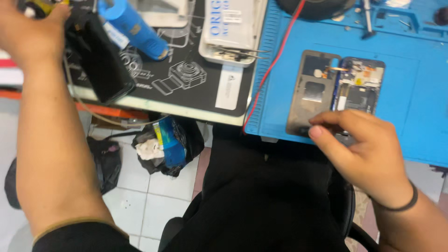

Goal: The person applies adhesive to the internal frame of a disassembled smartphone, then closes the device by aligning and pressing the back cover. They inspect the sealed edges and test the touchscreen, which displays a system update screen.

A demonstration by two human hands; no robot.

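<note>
Item 1: opened phone (357, 86), lower centre-right of the frame, lying flat on the blue work mat (420, 93) with its inner boards exposed. A detached grey back cover (310, 93) lies just beside it to the left.

Item 2: right hand (368, 154), lower right. Its grip is closed, thumb and fingertips (322, 119) pinched at the near edge of the phone and cover; whether a small part sits between them cannot be told.

Item 3: left hand (28, 28), upper left corner, closed around a yellow-and-black object (42, 5), mostly cut off by the frame edge.

Item 4: blue cylindrical tool (133, 28), top centre-left, resting on the black printed mat (186, 88); dark phone (105, 70) beside it at the counter edge.

Item 5: white tray (233, 28) with tweezers (242, 51), top centre. Red wire (270, 70) runs down the mat's left border.

Handling note: judged from the pinch, a light, steady hold at the edge seems best, keeping fingers off the exposed boards and flex cables.
</note>
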